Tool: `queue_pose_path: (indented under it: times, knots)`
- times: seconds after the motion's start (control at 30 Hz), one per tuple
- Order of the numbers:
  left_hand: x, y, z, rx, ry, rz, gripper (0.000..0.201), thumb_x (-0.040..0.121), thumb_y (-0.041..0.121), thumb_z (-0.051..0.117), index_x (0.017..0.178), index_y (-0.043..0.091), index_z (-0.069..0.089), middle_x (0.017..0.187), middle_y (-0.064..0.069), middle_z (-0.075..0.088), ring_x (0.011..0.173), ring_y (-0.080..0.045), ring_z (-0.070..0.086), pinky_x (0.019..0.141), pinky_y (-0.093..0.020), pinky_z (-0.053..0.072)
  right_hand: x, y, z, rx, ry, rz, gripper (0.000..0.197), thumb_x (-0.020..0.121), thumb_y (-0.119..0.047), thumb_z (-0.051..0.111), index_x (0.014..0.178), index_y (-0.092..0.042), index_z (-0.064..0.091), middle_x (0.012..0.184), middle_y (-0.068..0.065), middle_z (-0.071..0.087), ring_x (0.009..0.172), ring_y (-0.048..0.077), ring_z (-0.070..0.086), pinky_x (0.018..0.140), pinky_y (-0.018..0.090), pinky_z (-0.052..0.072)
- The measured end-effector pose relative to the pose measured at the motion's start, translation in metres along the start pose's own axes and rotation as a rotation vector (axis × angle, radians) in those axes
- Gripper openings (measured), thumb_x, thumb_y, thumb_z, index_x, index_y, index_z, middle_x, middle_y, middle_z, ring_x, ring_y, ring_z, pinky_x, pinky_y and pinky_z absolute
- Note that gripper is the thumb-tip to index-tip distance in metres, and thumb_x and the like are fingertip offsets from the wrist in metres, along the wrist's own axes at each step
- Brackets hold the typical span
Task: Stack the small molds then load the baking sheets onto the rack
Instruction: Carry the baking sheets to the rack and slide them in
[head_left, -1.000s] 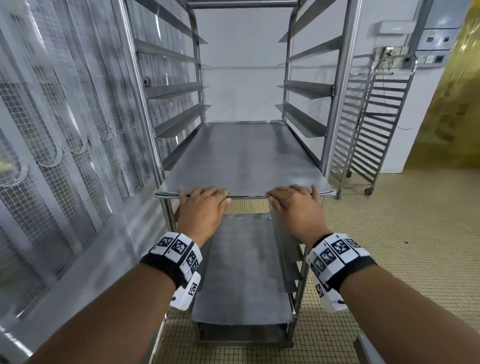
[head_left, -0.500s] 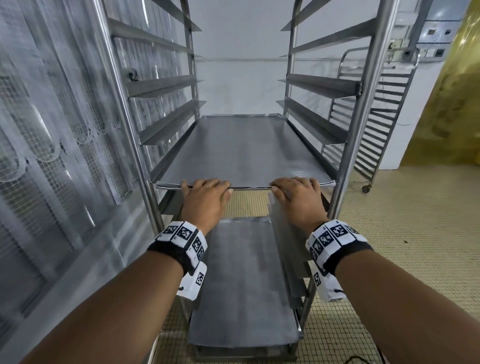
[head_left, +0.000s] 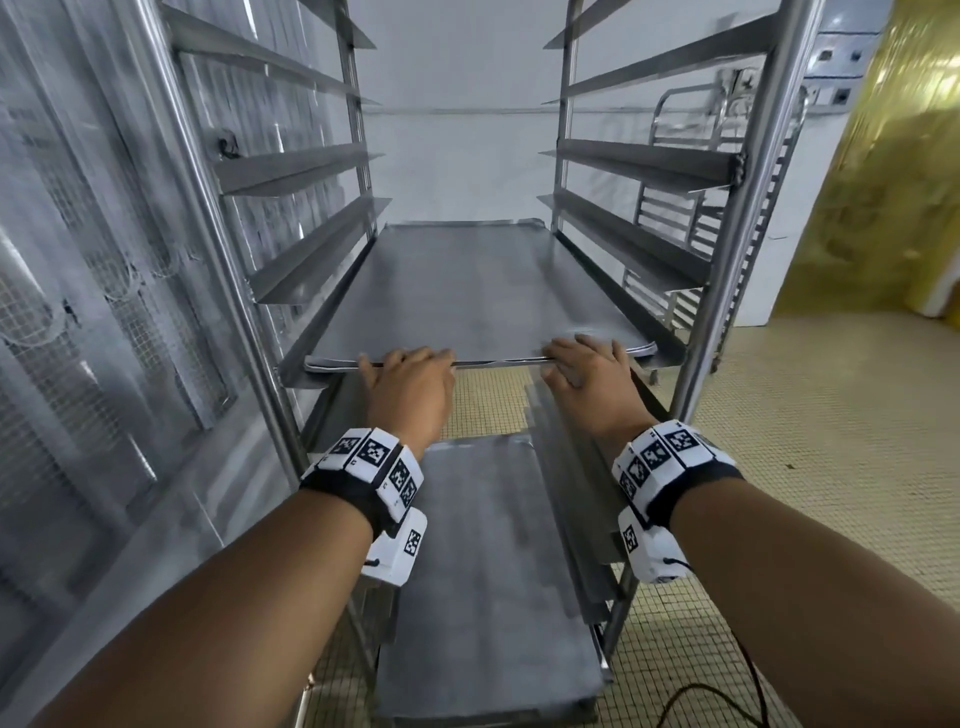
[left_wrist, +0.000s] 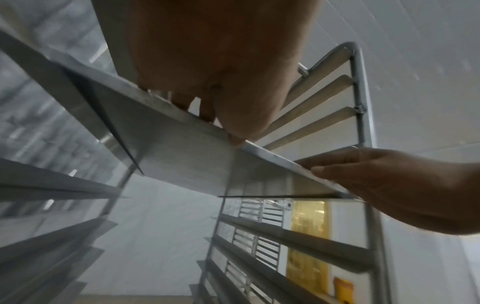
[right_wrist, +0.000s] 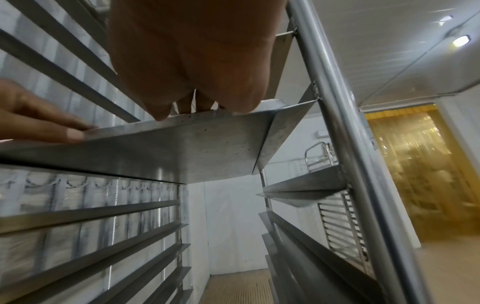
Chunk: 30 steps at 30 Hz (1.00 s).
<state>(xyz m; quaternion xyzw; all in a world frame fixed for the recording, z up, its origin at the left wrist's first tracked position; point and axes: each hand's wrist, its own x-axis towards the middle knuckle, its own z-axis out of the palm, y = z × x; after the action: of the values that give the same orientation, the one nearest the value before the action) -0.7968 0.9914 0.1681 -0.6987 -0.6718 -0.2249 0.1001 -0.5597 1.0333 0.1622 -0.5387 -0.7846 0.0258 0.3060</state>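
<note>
A yellow strip curtain (head_left: 878, 197) borders the tiled floor (head_left: 831, 415).

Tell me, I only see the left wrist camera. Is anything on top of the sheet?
Observer: Only fingers. In the head view the left hand and right hand grip the near edge of the sheet.
Operator: Any more sheets?
Observer: Yes, a lower sheet lies near the bottom of the rack.
Operator: What's on the floor?
Observer: A black cable, right of the rack's front leg.
</note>
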Motion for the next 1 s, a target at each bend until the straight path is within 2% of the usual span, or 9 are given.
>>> queue_pose_path:
  times: [0.1,0.23,0.3,0.4,0.47,0.57,0.8,0.9,1.0]
  knots:
    - [-0.013,0.016,0.017,0.019,0.05,0.067,0.047,0.1,0.031,0.049,0.145,0.018,0.05,0.148,-0.009,0.051,0.141,-0.04,0.037,0.115,-0.069,0.019,-0.042,0.005,0.001,0.041,0.029,-0.021,0.046,0.101,-0.036,0.052,0.145,-0.024,0.05,0.159,-0.005,0.035,0.153,0.022,0.013,0.123,0.046,0.008]
    - [-0.042,0.074,0.059,-0.123,0.105,0.246,0.052,0.09,0.028,0.065,0.14,0.019,0.057,0.151,-0.017,0.048,0.144,-0.049,0.033,0.112,-0.071,0.022,-0.129,0.042,-0.003,0.058,0.074,0.124,0.039,0.097,-0.028,0.061,0.135,-0.017,0.061,0.144,0.003,0.056,0.143,0.029,0.037,0.117,0.044,0.03]
    - [-0.059,0.118,0.08,-0.256,0.052,0.364,0.046,0.091,0.028,0.063,0.136,0.016,0.061,0.14,-0.015,0.059,0.135,-0.045,0.046,0.108,-0.067,0.032,-0.183,0.071,-0.015,0.061,0.091,0.312,0.038,0.098,-0.025,0.061,0.135,-0.016,0.061,0.136,0.003,0.062,0.135,0.027,0.047,0.113,0.042,0.037]
    - [-0.09,0.196,0.103,-0.507,-0.182,0.502,0.037,0.091,0.027,0.056,0.119,0.01,0.072,0.116,-0.013,0.072,0.11,-0.038,0.065,0.097,-0.049,0.051,-0.277,0.108,-0.046,0.051,0.153,0.65,0.043,0.1,-0.027,0.058,0.141,-0.015,0.055,0.133,0.002,0.062,0.118,0.026,0.056,0.101,0.036,0.043]
    - [-0.117,0.252,0.107,-0.558,-0.405,0.57,0.034,0.094,0.029,0.057,0.122,0.014,0.071,0.116,-0.009,0.073,0.108,-0.033,0.066,0.093,-0.042,0.053,-0.346,0.126,-0.071,0.031,0.207,0.855,0.044,0.099,-0.03,0.058,0.141,-0.014,0.055,0.134,0.004,0.062,0.114,0.027,0.06,0.098,0.034,0.045]
    - [-0.169,0.33,0.114,-0.565,-0.639,0.718,0.033,0.095,0.036,0.058,0.122,0.022,0.069,0.116,-0.002,0.074,0.105,-0.028,0.068,0.087,-0.037,0.056,-0.45,0.135,-0.111,-0.011,0.328,1.133,0.041,0.098,-0.031,0.059,0.135,-0.016,0.059,0.133,0.004,0.063,0.124,0.025,0.056,0.103,0.036,0.044]
    - [-0.341,0.474,0.098,-0.665,-1.11,0.984,0.04,0.094,0.045,0.064,0.129,0.027,0.064,0.104,0.006,0.068,0.098,-0.016,0.066,0.091,-0.032,0.053,-0.679,0.115,-0.198,-0.114,0.495,1.556,0.037,0.094,-0.037,0.06,0.127,-0.019,0.064,0.13,0.003,0.065,0.116,0.022,0.059,0.1,0.034,0.044]
    - [-0.413,0.515,0.104,-0.605,-1.255,0.999,0.065,0.094,0.047,0.063,0.151,0.022,0.045,0.127,-0.002,0.062,0.116,-0.02,0.06,0.1,-0.03,0.046,-0.764,0.104,-0.23,-0.126,0.488,1.682,0.039,0.094,-0.038,0.06,0.129,-0.019,0.062,0.131,0.005,0.063,0.117,0.024,0.059,0.101,0.037,0.045]
    - [-0.474,0.548,0.114,-0.566,-1.321,0.91,0.093,0.089,0.055,0.065,0.161,0.019,0.018,0.158,-0.012,0.037,0.142,-0.03,0.042,0.112,-0.034,0.036,-0.84,0.095,-0.26,-0.143,0.495,1.759,0.039,0.094,-0.037,0.06,0.129,-0.019,0.062,0.132,0.006,0.063,0.117,0.024,0.06,0.101,0.035,0.044]
